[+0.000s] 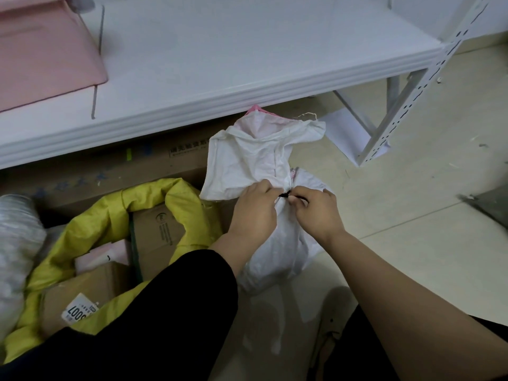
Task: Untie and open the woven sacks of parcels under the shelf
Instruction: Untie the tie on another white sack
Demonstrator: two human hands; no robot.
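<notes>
A white woven sack (277, 254) lies on the floor in front of the shelf (220, 86), its neck cinched by a black tie (286, 194). The loose top of the sack (247, 155) fans out above the tie toward the shelf. My left hand (254, 213) pinches the tie and neck from the left. My right hand (316, 213) pinches the black tie from the right. To the left, a yellow woven sack (90, 229) stands open, with cardboard parcels (156, 232) showing inside.
A flat cardboard box (110, 171) lies under the shelf behind the sacks. A pink box (44, 50) rests on the shelf at the left. The shelf's perforated white upright (406, 97) stands at the right. A grey wrapped bundle (16, 237) is at the far left. Tiled floor spreads to the right.
</notes>
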